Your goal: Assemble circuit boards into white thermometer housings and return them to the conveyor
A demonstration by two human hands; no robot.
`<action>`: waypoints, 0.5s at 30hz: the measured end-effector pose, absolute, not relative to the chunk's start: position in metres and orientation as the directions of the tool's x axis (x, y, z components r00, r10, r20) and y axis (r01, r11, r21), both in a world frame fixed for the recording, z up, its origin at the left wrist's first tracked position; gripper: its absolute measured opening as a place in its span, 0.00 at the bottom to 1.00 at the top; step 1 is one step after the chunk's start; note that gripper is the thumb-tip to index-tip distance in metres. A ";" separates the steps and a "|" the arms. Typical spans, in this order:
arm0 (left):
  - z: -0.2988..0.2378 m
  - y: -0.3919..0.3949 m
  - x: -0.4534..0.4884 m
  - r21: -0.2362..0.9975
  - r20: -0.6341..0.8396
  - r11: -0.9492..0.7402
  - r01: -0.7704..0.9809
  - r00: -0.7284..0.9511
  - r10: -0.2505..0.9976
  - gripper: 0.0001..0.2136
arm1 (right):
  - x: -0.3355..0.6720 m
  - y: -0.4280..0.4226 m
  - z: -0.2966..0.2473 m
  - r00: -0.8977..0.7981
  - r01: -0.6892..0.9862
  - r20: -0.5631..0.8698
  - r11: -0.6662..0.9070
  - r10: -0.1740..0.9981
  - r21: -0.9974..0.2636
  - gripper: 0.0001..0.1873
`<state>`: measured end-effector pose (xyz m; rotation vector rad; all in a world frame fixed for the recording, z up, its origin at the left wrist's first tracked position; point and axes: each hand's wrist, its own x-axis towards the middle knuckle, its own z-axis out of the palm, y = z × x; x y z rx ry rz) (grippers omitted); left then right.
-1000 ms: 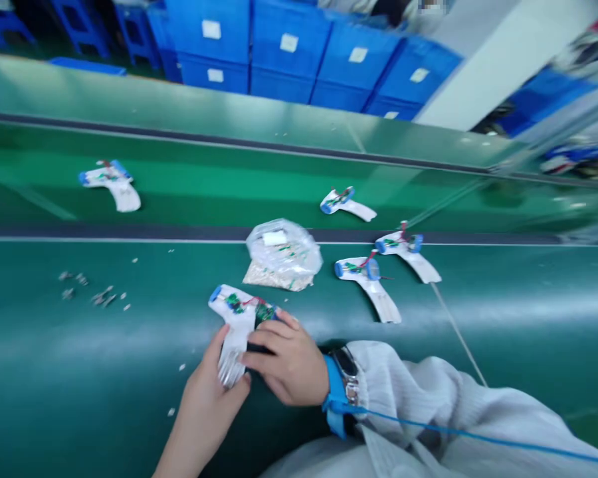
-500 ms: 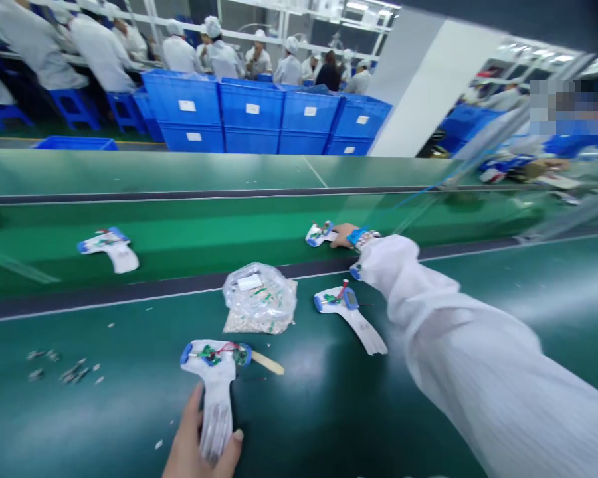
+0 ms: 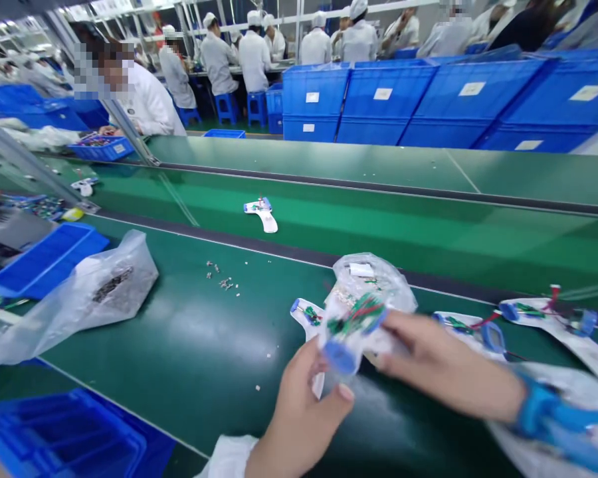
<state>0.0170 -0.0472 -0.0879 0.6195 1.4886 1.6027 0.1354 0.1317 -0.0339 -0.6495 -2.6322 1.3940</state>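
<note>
My right hand [image 3: 428, 355] pinches a white gun-shaped thermometer housing [image 3: 341, 357], blurred by motion, with blue ends and a green circuit board with red wires. Close against its near end, my left hand [image 3: 303, 405] has thumb and fingers apart; whether they touch it cannot be told. Beneath lies another thermometer housing [image 3: 307, 311], partly covered by the hands. Behind the held piece sits a clear bag of small pale parts [image 3: 371, 275]. To the right, two more housings rest on the bench, one with a small display [image 3: 493, 336], the other with a red wire connector [image 3: 555, 292].
One thermometer housing [image 3: 264, 212] lies on the green sunken strip ahead. Small metal pieces [image 3: 224, 282] are scattered left of centre. Further left are a plastic bag of dark parts [image 3: 129, 279], a blue tray [image 3: 50, 259] and blue bins [image 3: 64, 431]. A co-worker [image 3: 144, 99] sits across.
The view has swung left. My right hand has come back from the sunken strip with a thermometer housing, bringing it beside my left hand, above the housing lying there.
</note>
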 end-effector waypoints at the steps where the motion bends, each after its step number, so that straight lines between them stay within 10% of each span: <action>1: -0.087 -0.046 0.019 0.925 -0.220 0.006 -0.380 -0.522 0.824 0.18 | 0.123 0.106 -0.035 -0.937 0.293 -0.146 0.482 0.319 -0.826 0.11; 6: -0.090 -0.054 0.007 0.695 -0.389 -0.269 -0.667 -0.663 0.639 0.28 | 0.075 0.032 -0.042 -0.938 0.324 -0.204 0.492 0.282 -0.808 0.14; 11: -0.096 -0.079 -0.042 0.679 -0.477 -0.399 -0.616 -0.783 0.398 0.25 | 0.031 0.048 -0.045 -0.935 0.266 -0.353 0.751 0.046 -0.605 0.13; 15: -0.109 -0.096 -0.085 0.706 -0.463 -0.480 -0.520 -0.853 0.242 0.23 | -0.051 0.084 -0.057 -0.965 0.215 -0.239 0.854 0.111 -0.473 0.10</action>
